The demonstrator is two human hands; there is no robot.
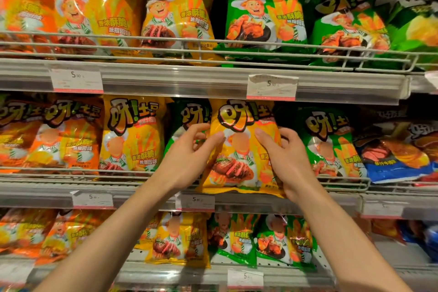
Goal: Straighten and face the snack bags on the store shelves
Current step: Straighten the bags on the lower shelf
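Middle shelf, both hands gripping yellow bag, fingers curled

The yellow bag reads "呀!土", with "香浓酥脆 吮指回味" on the bags beside it. Above it, the price tag on the shelf rail reads "5.90".

Both arms raised, fingers curled.

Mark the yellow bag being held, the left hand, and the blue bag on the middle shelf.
yellow bag [239, 168], head view, on its printed front.
left hand [189, 156], head view, back of the hand.
blue bag [398, 161], head view, on its front.
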